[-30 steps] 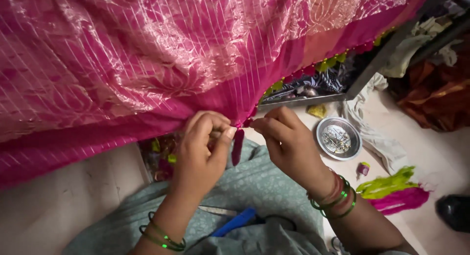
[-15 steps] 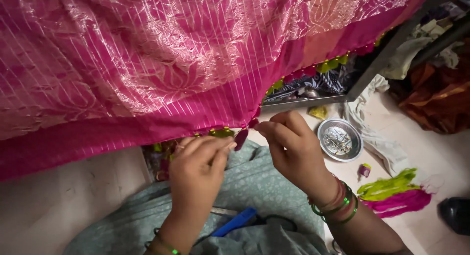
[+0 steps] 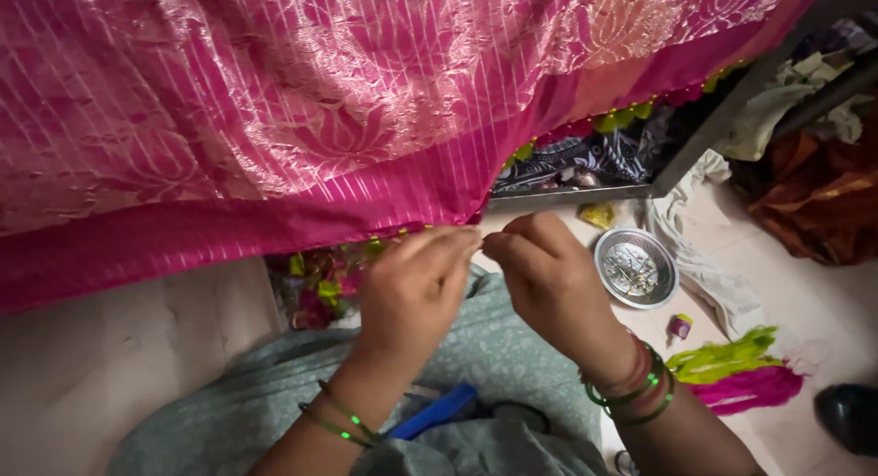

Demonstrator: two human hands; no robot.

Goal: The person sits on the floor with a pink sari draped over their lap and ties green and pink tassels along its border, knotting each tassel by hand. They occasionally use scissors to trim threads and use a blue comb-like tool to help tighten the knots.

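- At the lower hem of the pink silk sari point(image 3: 302, 138), which drapes across the upper frame, both hands meet fingertip to fingertip.
- Left hand point(image 3: 412, 293): fingers bunched together, thumb and forefinger pressed at the hem edge; what they pinch is too small to make out, probably thread or the fabric edge itself.
- Right hand point(image 3: 549, 284): fingers curled, tips closed tight just beside the left fingertips, touching or nearly so; pinched item likewise not resolvable.
- Green bangles point(image 3: 631, 389) on the right wrist, with reddish ones beside them; thin green bangles on the left wrist.
- Sari hem carries small green and pink tassels point(image 3: 622, 121) along its right stretch.
- Loose green and pink tassel pieces point(image 3: 320, 279) lie under the hem, left of the left hand.
- Round steel dish point(image 3: 636, 267) sits on the floor, right of the right hand, apart from it.
- Green and magenta thread bundles point(image 3: 741, 371) lie on the floor, lower right.
- Blue object point(image 3: 434, 410) rests on the grey-green lap cloth point(image 3: 494, 348), between the forearms.
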